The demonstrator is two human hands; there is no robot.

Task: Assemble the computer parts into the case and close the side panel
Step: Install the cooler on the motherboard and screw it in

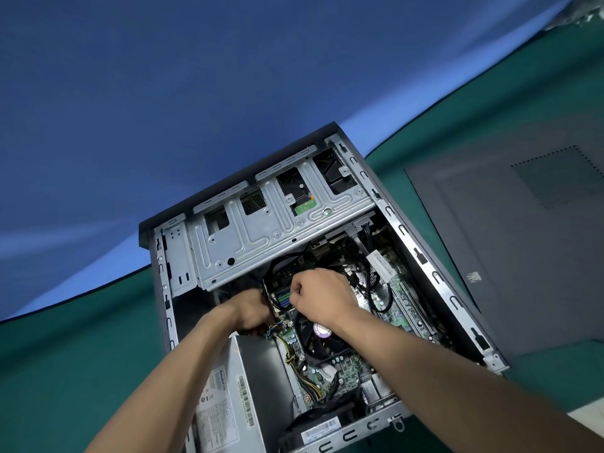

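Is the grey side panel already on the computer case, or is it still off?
Off. The grey side panel lies flat on the green table beside the open metal computer case, whose inside shows.

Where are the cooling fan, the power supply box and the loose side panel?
cooling fan [322, 341], head view, on its black blades.
power supply box [258, 380], head view, on its bare grey top.
side panel [510, 256], head view, on its flat middle.

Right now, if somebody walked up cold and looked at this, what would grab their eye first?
First the open computer case lying on the green table, its boards and cables exposed. Both hands are deep in its middle: the left hand among the cables beside the silver power supply, the right hand fisted just above the round black cooler fan. The dark side panel lies flat, off to the right.
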